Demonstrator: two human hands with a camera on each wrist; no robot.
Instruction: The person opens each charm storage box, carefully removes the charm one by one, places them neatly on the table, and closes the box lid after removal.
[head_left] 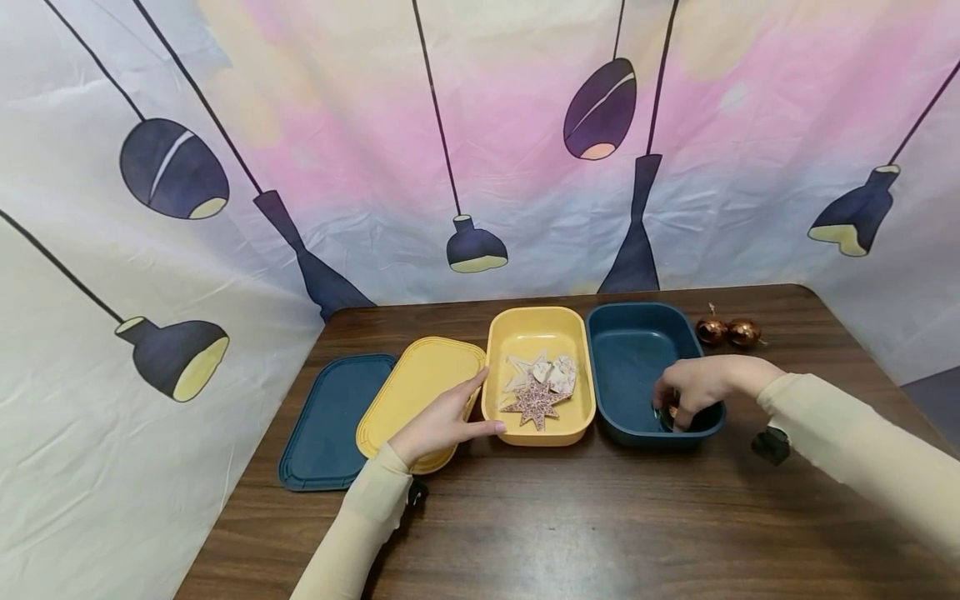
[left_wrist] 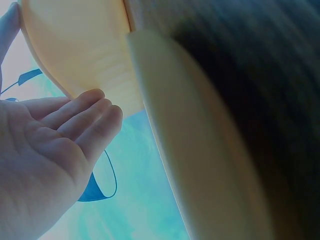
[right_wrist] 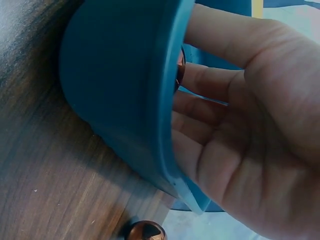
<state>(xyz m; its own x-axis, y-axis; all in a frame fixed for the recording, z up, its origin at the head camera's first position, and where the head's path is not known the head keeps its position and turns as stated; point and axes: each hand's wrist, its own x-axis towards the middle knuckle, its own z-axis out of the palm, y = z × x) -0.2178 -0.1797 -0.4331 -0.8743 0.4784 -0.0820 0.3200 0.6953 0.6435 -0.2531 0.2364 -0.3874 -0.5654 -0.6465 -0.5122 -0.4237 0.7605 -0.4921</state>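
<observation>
A yellow box (head_left: 540,438) holds star ornaments (head_left: 536,402) and a whitish heart-shaped ornament (head_left: 562,375). My left hand (head_left: 442,421) rests against this box's left side, thumb at the near corner, fingers nearly straight. To its right stands a blue box (head_left: 630,354). Inside that box's near right corner, my right hand (head_left: 697,387) reaches down with curled fingers round a shiny copper ball ornament (right_wrist: 180,69). The box wall hides part of the ball and the fingertips in the right wrist view.
Two more copper ball ornaments (head_left: 727,332) lie behind the blue box, to the right. On the left, a yellow lid (head_left: 416,392) overlaps a blue lid (head_left: 322,433) on the wooden table (head_left: 525,525). A printed cloth (head_left: 525,150) hangs behind the table.
</observation>
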